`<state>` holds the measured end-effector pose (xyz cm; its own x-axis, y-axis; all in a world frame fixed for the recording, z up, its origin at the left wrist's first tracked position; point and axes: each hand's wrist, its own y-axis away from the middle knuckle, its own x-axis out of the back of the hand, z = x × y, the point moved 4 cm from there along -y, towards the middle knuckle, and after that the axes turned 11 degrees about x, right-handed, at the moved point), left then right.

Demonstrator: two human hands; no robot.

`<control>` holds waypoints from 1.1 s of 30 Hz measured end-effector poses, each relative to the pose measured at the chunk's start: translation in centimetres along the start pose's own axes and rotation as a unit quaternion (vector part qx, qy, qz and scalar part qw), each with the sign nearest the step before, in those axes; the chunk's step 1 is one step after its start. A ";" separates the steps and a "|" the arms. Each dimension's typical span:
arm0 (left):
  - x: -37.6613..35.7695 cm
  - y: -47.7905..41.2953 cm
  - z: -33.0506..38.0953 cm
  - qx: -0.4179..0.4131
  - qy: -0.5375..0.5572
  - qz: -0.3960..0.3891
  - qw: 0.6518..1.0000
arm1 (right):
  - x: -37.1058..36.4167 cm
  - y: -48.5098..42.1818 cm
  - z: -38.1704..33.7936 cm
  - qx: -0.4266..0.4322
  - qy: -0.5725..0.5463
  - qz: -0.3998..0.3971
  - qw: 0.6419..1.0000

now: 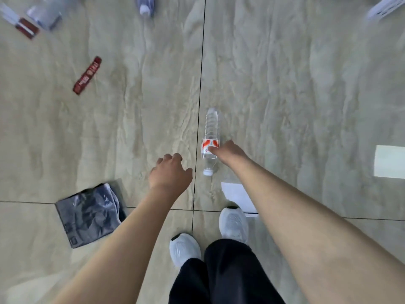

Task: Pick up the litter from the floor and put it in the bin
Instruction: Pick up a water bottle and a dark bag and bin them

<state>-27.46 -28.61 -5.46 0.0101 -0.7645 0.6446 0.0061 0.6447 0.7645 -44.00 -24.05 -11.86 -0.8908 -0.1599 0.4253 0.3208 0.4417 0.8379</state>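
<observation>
A clear plastic bottle (210, 128) with a red and white label and a white cap lies on the tiled floor, cap towards me. My right hand (229, 151) reaches down to it, fingers closed around the label from the right side. My left hand (169, 173) hangs just left of the bottle, fingers curled, holding nothing. Other litter lies around: a red wrapper (87, 75), a crumpled grey-black plastic bag (87, 213) and a white paper sheet (237, 195) partly under my right arm. No bin is in view.
At the top edge lie another bottle (145, 6), a clear plastic container (45, 14), a red and white packet (25, 27) and a white object (385, 6) at the right corner. A white rectangle (389, 161) shows at the right. My white shoes (233, 222) stand below.
</observation>
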 end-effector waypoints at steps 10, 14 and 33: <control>-10.1 -6.0 -9.2 0.086 0.085 -0.008 0.993 | -7.8 -6.7 2.8 0.000 -0.084 0.091 0.992; -10.7 -5.7 -13.5 0.157 0.175 -0.023 0.972 | -10.3 -4.4 0.8 0.063 -0.036 0.014 0.997; -14.5 -8.8 -40.6 0.411 0.284 0.063 0.864 | -31.2 -1.0 -7.5 0.191 -0.050 -0.065 0.978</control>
<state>12.94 -23.09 -22.00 0.4498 -0.4132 0.7918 -0.7408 0.3228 0.5892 -14.11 -26.09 -23.45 -0.9495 -0.1579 0.2712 0.0756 0.7237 0.6860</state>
